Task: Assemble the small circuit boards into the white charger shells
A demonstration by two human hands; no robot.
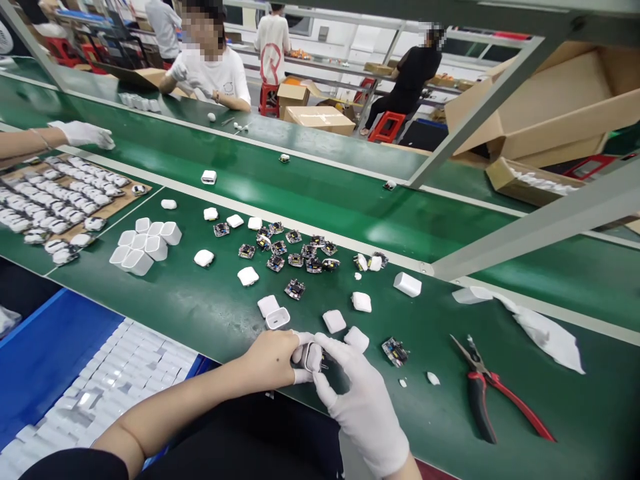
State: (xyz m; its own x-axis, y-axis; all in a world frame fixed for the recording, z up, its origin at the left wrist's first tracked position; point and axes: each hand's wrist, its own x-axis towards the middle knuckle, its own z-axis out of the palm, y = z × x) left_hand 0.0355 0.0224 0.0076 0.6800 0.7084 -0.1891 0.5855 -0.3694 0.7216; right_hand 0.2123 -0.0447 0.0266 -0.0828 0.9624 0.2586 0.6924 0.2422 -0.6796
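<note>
My left hand (pixel 301 353), with gloved fingertips, and my gloved right hand (pixel 357 387) both hold a small white casing (pixel 313 358) at the table's front edge. Its opening faces up toward me, and metal prongs seem to stick out on its right side. Just beyond my hands lie white covers (pixel 335 321) and an open white shell (pixel 277 318). Several small circuit boards (pixel 295 289) are spread over the middle of the green table. One circuit board (pixel 395 351) rests to the right of my right hand. Pliers with red and black handles (pixel 479 380) lie farther right.
White cups (pixel 137 261) stand grouped at the left, near a cardboard tray (pixel 113 208) of white parts. A blue bin (pixel 30 347) is at lower left. A metal post (pixel 525 220) slants across the right. A co-worker's gloved hand (pixel 85 135) reaches in at left.
</note>
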